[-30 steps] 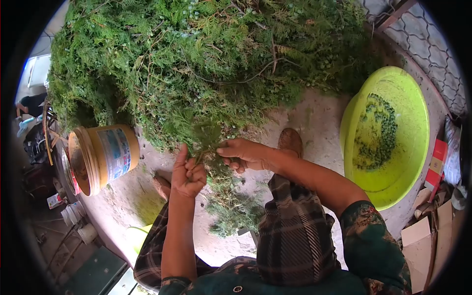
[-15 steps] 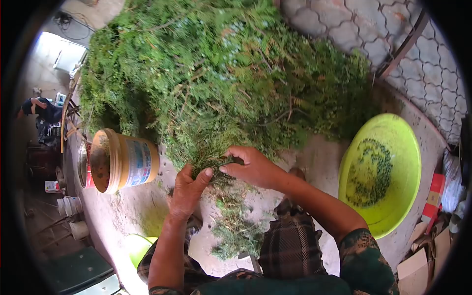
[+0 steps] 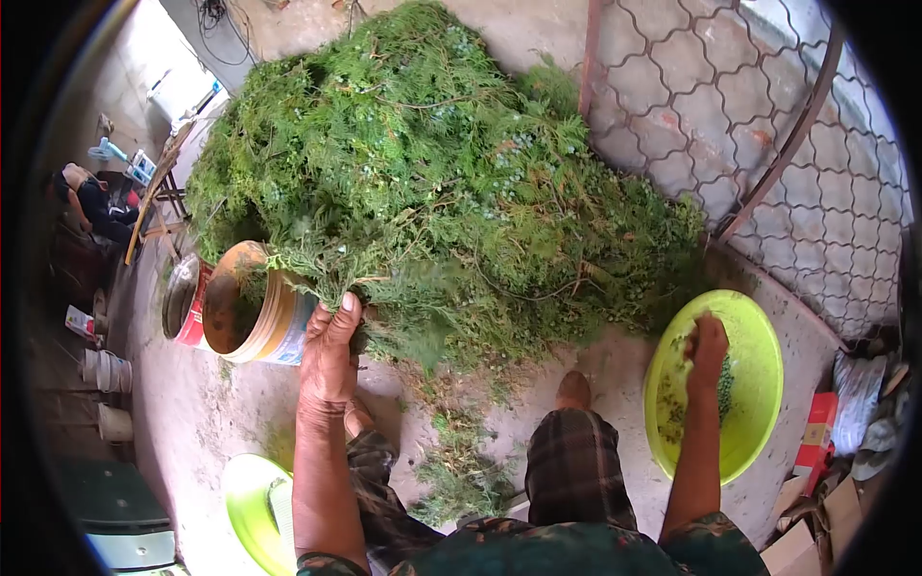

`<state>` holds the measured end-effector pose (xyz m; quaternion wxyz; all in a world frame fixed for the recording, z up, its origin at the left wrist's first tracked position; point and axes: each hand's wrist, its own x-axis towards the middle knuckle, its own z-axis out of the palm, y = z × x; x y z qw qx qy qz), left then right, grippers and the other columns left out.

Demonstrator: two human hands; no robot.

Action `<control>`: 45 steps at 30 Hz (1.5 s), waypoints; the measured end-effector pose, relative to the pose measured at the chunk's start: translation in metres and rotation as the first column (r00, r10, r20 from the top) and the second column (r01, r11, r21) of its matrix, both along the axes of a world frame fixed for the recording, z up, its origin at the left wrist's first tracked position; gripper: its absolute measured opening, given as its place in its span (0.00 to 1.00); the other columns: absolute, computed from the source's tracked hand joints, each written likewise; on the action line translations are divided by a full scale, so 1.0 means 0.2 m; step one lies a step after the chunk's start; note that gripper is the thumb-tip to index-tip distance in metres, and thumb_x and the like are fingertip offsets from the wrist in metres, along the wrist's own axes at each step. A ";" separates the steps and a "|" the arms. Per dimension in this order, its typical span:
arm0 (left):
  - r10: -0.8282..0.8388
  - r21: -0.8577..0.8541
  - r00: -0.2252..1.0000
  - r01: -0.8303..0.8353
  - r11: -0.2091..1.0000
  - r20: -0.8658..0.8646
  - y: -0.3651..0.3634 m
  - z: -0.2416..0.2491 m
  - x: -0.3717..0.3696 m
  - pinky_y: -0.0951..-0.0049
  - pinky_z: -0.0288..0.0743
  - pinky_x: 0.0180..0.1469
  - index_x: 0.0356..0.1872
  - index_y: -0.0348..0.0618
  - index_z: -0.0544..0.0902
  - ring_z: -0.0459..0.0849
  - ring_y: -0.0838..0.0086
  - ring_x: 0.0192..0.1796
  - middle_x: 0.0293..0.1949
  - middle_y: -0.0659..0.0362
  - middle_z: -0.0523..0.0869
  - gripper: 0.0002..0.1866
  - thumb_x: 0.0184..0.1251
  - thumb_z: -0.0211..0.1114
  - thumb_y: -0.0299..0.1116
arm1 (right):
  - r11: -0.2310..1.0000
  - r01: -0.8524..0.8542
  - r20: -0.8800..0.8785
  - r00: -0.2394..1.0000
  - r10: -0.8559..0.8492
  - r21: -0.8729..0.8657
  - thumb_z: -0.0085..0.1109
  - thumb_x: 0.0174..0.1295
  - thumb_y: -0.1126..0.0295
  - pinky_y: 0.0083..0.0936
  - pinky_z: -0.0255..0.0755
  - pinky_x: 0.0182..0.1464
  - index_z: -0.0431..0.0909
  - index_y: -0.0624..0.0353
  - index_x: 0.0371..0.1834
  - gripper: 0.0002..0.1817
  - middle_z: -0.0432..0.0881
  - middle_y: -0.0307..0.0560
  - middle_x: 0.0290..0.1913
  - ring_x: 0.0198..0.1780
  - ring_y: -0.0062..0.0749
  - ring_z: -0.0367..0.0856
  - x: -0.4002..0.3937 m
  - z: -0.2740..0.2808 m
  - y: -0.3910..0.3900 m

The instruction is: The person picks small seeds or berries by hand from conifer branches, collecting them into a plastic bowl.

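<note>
One sprig (image 3: 317,264) in left hand (image 3: 329,357); right hand (image 3: 709,343) over basin (image 3: 759,331).

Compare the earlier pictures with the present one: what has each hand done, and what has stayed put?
The right hand left the sprig and swung out over the green basin. The left hand now grips a sprig alone. The heap of branches and the yellow bucket stayed put.
</note>
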<state>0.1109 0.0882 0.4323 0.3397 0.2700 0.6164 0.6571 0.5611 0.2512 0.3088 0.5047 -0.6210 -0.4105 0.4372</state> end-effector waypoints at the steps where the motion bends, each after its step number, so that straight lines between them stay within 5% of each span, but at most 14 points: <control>1: -0.002 0.031 0.992 -0.002 1.000 0.127 -0.01 0.01 -0.01 0.77 0.69 0.48 0.37 0.48 0.78 0.76 0.81 0.41 0.36 0.66 0.81 0.11 0.62 0.67 0.41 | 0.998 -0.061 0.594 0.804 0.035 0.024 0.57 0.59 0.59 0.23 0.68 0.28 0.75 0.57 0.37 0.13 0.75 0.41 0.26 0.26 0.27 0.74 0.32 -0.29 -0.02; 2: -0.013 0.063 0.968 -0.003 0.998 0.249 -0.02 0.03 -0.02 0.76 0.72 0.47 0.39 0.47 0.77 0.78 0.80 0.43 0.38 0.65 0.81 0.10 0.62 0.66 0.38 | 0.993 -0.116 0.956 0.293 0.024 0.010 0.58 0.57 0.60 0.29 0.72 0.34 0.76 0.61 0.39 0.15 0.78 0.47 0.28 0.31 0.35 0.79 0.53 -0.46 -0.06; 5: -0.055 0.157 0.962 0.013 0.987 0.268 -0.03 0.07 0.00 0.73 0.76 0.44 0.37 0.46 0.77 0.81 0.76 0.40 0.36 0.62 0.82 0.09 0.62 0.66 0.37 | 0.976 -0.184 0.979 0.146 0.143 -0.115 0.56 0.57 0.63 0.41 0.70 0.46 0.79 0.61 0.40 0.14 0.80 0.57 0.36 0.42 0.52 0.79 0.52 -0.15 -0.27; 9: -0.090 0.193 0.959 0.038 0.980 0.270 -0.04 0.02 0.00 0.69 0.78 0.38 0.35 0.42 0.77 0.83 0.71 0.33 0.31 0.57 0.82 0.10 0.60 0.67 0.35 | 0.912 -0.395 0.442 0.841 0.311 0.110 0.58 0.56 0.74 0.23 0.69 0.38 0.77 0.64 0.35 0.06 0.77 0.43 0.31 0.33 0.26 0.74 -0.05 0.31 -0.18; 17: -0.352 0.152 0.933 0.338 0.929 0.074 -0.11 0.09 0.04 0.74 0.70 0.48 0.41 0.43 0.82 0.78 0.78 0.40 0.37 0.64 0.84 0.11 0.60 0.67 0.35 | 0.403 -0.811 0.154 0.502 0.851 0.424 0.57 0.63 0.70 0.16 0.71 0.32 0.77 0.63 0.37 0.07 0.79 0.41 0.33 0.31 0.18 0.74 -1.13 0.86 -0.32; 21: -0.392 0.079 0.920 0.391 0.917 -0.009 -0.12 0.09 0.04 0.76 0.69 0.46 0.43 0.42 0.82 0.77 0.80 0.40 0.37 0.65 0.83 0.11 0.62 0.66 0.34 | 0.436 -0.849 -0.095 0.428 0.899 0.300 0.58 0.62 0.71 0.14 0.66 0.28 0.76 0.64 0.38 0.07 0.77 0.36 0.32 0.27 0.13 0.69 -1.27 0.82 -0.31; 24: -0.394 0.016 0.919 0.394 0.919 -0.020 -0.15 0.07 0.03 0.77 0.69 0.45 0.44 0.43 0.82 0.76 0.81 0.39 0.36 0.66 0.83 0.10 0.63 0.65 0.32 | 0.533 -0.739 -0.060 0.562 0.825 0.413 0.61 0.59 0.75 0.13 0.63 0.28 0.77 0.62 0.42 0.09 0.75 0.32 0.30 0.27 0.11 0.68 -1.30 0.81 -0.34; 26: -0.426 -0.023 0.904 0.425 0.905 -0.039 -0.14 0.10 0.05 0.78 0.69 0.45 0.42 0.42 0.82 0.75 0.82 0.38 0.35 0.67 0.82 0.08 0.63 0.65 0.32 | 0.394 -0.668 0.344 0.696 0.630 0.631 0.64 0.55 0.77 0.15 0.64 0.26 0.77 0.61 0.42 0.12 0.76 0.36 0.27 0.25 0.15 0.71 -1.32 0.84 -0.35; 31: -0.447 -0.163 0.882 0.423 0.891 -0.151 -0.11 0.11 0.11 0.74 0.69 0.51 0.35 0.40 0.80 0.74 0.78 0.36 0.29 0.67 0.80 0.07 0.64 0.64 0.33 | 0.337 -0.786 0.465 0.590 0.660 0.519 0.64 0.54 0.76 0.25 0.68 0.26 0.76 0.62 0.39 0.10 0.76 0.47 0.26 0.24 0.27 0.75 -1.35 0.77 -0.32; 33: -0.456 -0.323 0.575 0.324 0.889 -0.679 -0.10 0.05 0.08 0.66 0.64 0.61 0.32 0.37 0.78 0.76 0.69 0.39 0.27 0.59 0.78 0.09 0.65 0.63 0.34 | 0.366 -0.797 0.448 0.582 0.678 0.481 0.64 0.54 0.75 0.26 0.68 0.26 0.75 0.62 0.36 0.09 0.76 0.47 0.25 0.24 0.30 0.75 -1.35 0.76 -0.32; 37: -0.508 -0.398 0.336 0.345 0.850 -0.793 -0.06 0.00 0.09 0.55 0.57 0.66 0.35 0.36 0.77 0.76 0.58 0.48 0.34 0.51 0.78 0.06 0.62 0.62 0.27 | 0.404 -0.817 0.514 0.574 0.637 0.412 0.60 0.56 0.69 0.38 0.69 0.29 0.69 0.59 0.29 0.10 0.75 0.52 0.24 0.27 0.48 0.77 -1.35 0.74 -0.37; 40: -0.328 -0.201 0.541 0.282 0.938 -0.774 -0.11 -0.15 0.09 0.60 0.63 0.63 0.45 0.36 0.75 0.77 0.63 0.51 0.38 0.53 0.80 0.12 0.60 0.61 0.23 | 0.357 -0.857 0.517 0.511 0.687 0.372 0.60 0.56 0.69 0.39 0.69 0.28 0.68 0.59 0.30 0.10 0.75 0.52 0.24 0.26 0.49 0.76 -1.36 0.68 -0.37; 42: -0.463 -0.370 0.732 0.302 0.878 -0.501 -0.04 0.03 0.19 0.68 0.70 0.55 0.54 0.37 0.72 0.77 0.72 0.50 0.42 0.56 0.82 0.21 0.59 0.61 0.21 | 0.362 -0.852 0.512 0.518 0.685 0.378 0.61 0.56 0.69 0.38 0.69 0.28 0.69 0.60 0.29 0.10 0.75 0.52 0.23 0.26 0.48 0.77 -1.37 0.67 -0.38; 45: -0.409 -0.147 0.902 0.390 0.909 -0.137 -0.03 0.04 0.19 0.79 0.72 0.46 0.54 0.38 0.73 0.76 0.81 0.42 0.42 0.63 0.81 0.17 0.65 0.59 0.25 | 0.407 -0.828 0.410 0.549 0.729 0.385 0.61 0.55 0.70 0.36 0.69 0.27 0.69 0.60 0.29 0.10 0.75 0.52 0.23 0.24 0.46 0.76 -1.39 0.68 -0.38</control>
